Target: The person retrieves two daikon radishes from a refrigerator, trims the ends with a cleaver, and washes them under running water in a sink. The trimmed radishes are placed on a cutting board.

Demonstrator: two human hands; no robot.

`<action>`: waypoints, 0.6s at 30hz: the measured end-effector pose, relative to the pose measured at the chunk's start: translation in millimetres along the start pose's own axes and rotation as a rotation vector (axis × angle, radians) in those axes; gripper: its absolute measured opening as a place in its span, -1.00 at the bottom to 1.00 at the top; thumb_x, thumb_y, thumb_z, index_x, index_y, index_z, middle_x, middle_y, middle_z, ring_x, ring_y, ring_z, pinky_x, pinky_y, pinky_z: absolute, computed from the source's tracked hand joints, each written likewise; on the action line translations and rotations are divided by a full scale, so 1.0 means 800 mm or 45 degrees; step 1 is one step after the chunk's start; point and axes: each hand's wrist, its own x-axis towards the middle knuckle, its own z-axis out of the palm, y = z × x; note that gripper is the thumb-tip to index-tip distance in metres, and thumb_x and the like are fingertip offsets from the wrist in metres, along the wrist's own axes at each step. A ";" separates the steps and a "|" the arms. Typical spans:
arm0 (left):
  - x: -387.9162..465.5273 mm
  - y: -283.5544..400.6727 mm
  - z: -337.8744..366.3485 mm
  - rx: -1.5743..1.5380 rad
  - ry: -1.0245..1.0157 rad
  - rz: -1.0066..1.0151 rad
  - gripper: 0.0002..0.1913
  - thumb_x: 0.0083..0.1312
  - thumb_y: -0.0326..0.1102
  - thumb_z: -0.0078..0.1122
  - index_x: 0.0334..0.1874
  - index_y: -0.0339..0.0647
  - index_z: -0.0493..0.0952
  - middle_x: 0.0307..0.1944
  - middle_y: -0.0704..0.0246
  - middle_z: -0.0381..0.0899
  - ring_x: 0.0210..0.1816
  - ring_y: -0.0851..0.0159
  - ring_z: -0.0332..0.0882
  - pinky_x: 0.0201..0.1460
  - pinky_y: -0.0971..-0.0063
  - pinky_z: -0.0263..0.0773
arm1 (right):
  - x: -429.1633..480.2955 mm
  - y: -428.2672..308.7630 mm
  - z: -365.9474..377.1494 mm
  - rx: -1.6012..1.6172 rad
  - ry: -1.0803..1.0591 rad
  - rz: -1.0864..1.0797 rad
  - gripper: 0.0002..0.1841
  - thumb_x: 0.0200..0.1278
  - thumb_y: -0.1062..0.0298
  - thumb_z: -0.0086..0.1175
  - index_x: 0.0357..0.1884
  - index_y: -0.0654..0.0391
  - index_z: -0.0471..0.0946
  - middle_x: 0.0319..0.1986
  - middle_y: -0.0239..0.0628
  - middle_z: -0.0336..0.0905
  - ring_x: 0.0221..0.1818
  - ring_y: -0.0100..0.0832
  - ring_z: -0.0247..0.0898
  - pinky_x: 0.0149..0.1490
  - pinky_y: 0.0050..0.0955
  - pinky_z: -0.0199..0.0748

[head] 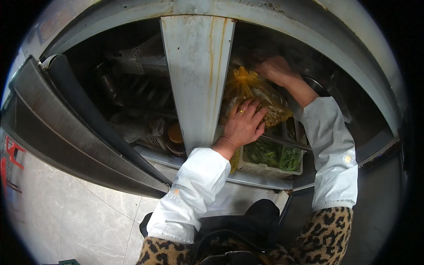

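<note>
My left hand (243, 124), with a ring on one finger, lies palm down on a knotted yellow plastic bag (265, 94). Its fingers are spread over the bag's front. Behind the knot, my right hand (275, 70) reaches into the dark refrigerated cabinet; its fingertips are blurred in shadow, so whether they grip anything is unclear. The bag sits on a shelf (288, 143) and has pale contents that I cannot make out. Beneath that shelf, a white plastic basket (271, 169) contains leafy green vegetables (261, 153).
A metal post (198, 82) divides the cabinet. At left, an open door (76, 129) angles outward over the tiled floor (96, 212). A perforated basket (131, 61) and an orange-lidded jar (175, 133) stand in the left bay. A round metal container (314, 84) is beyond my right forearm.
</note>
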 end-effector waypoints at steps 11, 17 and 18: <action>-0.001 -0.002 0.001 -0.008 0.052 -0.004 -0.55 0.12 -0.18 0.22 0.10 -0.01 0.53 0.14 0.28 0.47 0.19 0.16 0.43 0.24 0.18 0.30 | 0.040 0.061 0.017 0.094 0.086 0.353 -0.56 0.38 -0.03 -0.10 -0.03 0.07 0.65 0.00 -0.08 0.61 0.10 -0.12 0.52 0.15 -0.20 0.47; -0.002 -0.002 0.004 -0.013 0.054 -0.003 -0.55 0.11 -0.17 0.23 0.10 -0.01 0.54 0.13 0.28 0.47 0.20 0.15 0.42 0.25 0.17 0.30 | 0.048 0.002 0.025 -0.357 0.044 0.360 -0.58 0.31 0.19 -0.04 0.16 0.08 0.52 0.09 -0.10 0.55 0.07 -0.16 0.55 0.11 -0.21 0.51; -0.002 -0.002 0.004 -0.024 0.050 -0.008 -0.55 0.11 -0.17 0.23 0.10 -0.01 0.54 0.13 0.27 0.47 0.20 0.14 0.42 0.25 0.16 0.29 | 0.053 -0.004 0.031 -0.388 0.091 0.381 -0.58 0.30 0.22 -0.04 0.17 0.09 0.51 0.09 -0.10 0.55 0.07 -0.16 0.55 0.10 -0.22 0.52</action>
